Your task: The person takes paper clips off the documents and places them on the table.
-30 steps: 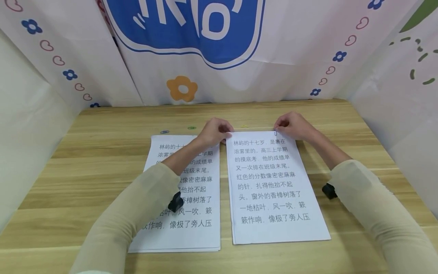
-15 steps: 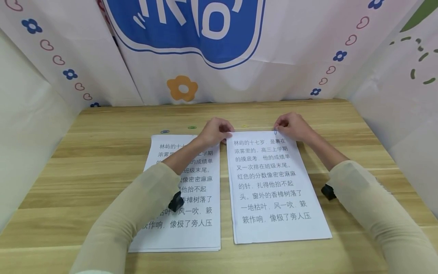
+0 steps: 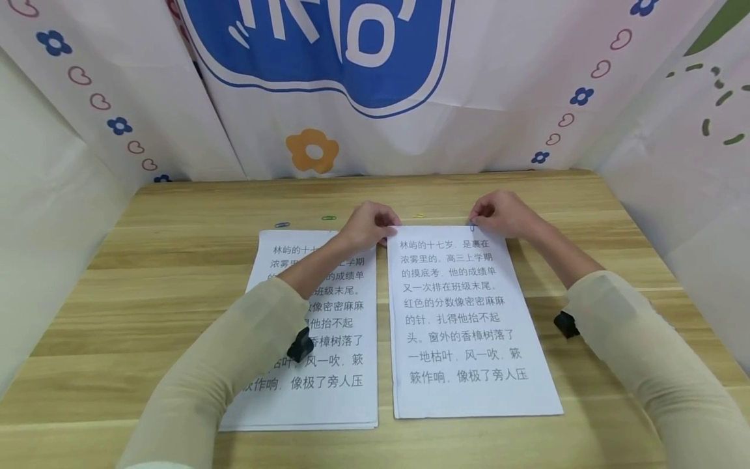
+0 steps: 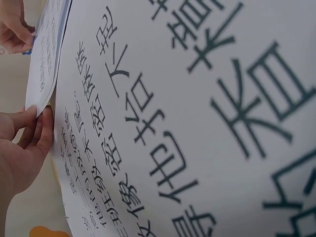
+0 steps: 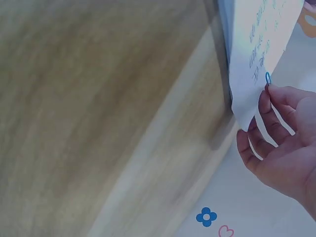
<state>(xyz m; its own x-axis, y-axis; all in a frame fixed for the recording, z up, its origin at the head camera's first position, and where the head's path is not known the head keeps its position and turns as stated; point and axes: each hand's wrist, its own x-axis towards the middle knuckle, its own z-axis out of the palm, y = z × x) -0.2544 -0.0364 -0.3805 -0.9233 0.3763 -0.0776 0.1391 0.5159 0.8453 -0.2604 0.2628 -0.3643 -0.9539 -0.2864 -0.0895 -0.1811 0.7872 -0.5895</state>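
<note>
Two stacks of printed paper lie side by side in the head view. My left hand point(image 3: 369, 227) pinches the top left corner of the right paper stack point(image 3: 457, 326), thumb on top and fingers beneath, as the left wrist view also shows. At that stack's top edge, near its right corner, my right hand point(image 3: 500, 215) pinches a blue paper clip point(image 5: 268, 78) between thumb and forefinger. The clip's loop overlaps the front of the sheet, and the other fingers are at the back of the corner. My left forearm crosses over the left paper stack point(image 3: 328, 404).
Behind the stacks, a blue paper clip point(image 3: 282, 225), a green paper clip point(image 3: 329, 218) and a yellow paper clip point(image 3: 418, 215) lie on the wooden table point(image 3: 88, 326). A printed white cloth point(image 3: 498, 130) hangs along the table's far edge.
The lower end of the right stack shifts slightly right, then back left. Both hands keep their grips at the top edge, with the right hand moving only a little.
</note>
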